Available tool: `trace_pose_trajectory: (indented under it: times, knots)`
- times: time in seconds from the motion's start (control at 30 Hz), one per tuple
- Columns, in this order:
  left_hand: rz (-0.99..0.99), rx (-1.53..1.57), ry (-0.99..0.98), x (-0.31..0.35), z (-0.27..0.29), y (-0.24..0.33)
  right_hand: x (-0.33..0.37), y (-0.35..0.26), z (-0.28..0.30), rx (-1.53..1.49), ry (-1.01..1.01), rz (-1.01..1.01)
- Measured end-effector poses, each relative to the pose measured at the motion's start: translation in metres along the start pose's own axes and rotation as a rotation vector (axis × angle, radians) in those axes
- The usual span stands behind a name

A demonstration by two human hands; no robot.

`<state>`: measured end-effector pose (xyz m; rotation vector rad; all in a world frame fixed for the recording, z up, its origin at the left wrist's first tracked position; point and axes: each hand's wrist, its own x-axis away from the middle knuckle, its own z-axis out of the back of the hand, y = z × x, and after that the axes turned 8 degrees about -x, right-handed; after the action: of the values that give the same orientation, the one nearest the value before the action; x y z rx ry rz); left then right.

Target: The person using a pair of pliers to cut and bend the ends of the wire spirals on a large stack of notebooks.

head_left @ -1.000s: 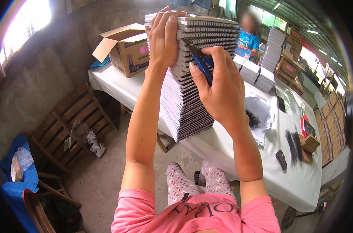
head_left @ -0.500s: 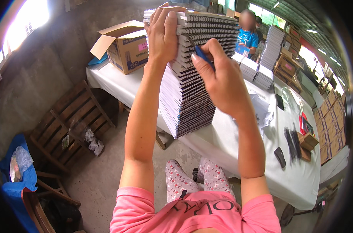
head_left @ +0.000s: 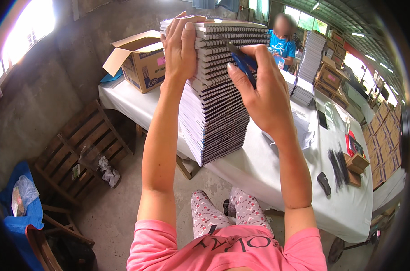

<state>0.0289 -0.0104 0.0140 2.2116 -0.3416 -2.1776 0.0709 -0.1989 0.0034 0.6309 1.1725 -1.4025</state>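
Note:
A tall stack of spiral-bound notebooks stands at the table's near edge, black coil spines toward me. My left hand rests against the upper left corner of the stack, fingers over the top notebook and thumb along the side. In my right hand is a blue-handled cutting tool, either scissors or pliers. Its dark tip points up and left, close to the coils near the top of the stack. Whether the tip touches a coil I cannot tell.
The white-covered table carries an open cardboard box, loose black coils, a black object, wooden blocks and a phone. Another notebook stack rises behind. A person in blue stands across. A wooden pallet leans left.
The blue-handled tool has come away slightly from the coils, and its handles look farther apart. My left hand keeps its place on the stack. The whole view has shifted a little.

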Motion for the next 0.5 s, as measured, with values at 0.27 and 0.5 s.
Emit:
trace_pose_trajectory:
  times: [0.27, 0.5]
  knots:
    - [-0.021, -0.002, -0.007, 0.000, 0.000, 0.000, 0.000, -0.002, -0.008, -0.012, 0.004, 0.010]
    - [-0.016, -0.001, -0.022, -0.003, 0.004, 0.005, 0.001, -0.001, -0.015, -0.130, -0.094, -0.047]
